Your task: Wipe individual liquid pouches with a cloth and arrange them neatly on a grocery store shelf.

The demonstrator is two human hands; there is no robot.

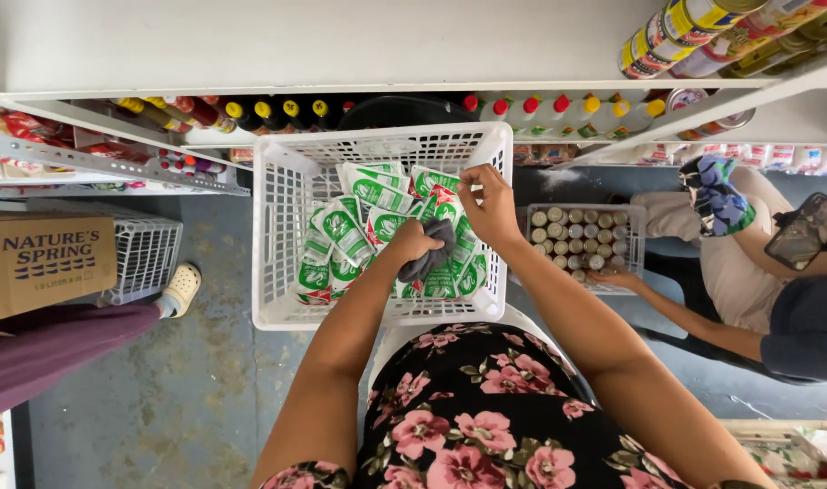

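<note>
A white plastic crate (282, 208) sits in front of me, holding several green, white and red pouches (341, 231). My left hand (412, 241) is down inside the crate, closed on a dark grey cloth (434, 256) that lies over the pouches. My right hand (488, 204) is higher, near the crate's right wall, with its fingers pinched on the top edge of one pouch (442, 201). My forearms reach in from below, over a black dress with pink flowers.
White shelves (205, 145) carry bottles with yellow and red caps and cans at the upper right. A person sits at right with a hand on a smaller crate of cans (578, 235). A cardboard box (44, 263) and another person's leg are at left.
</note>
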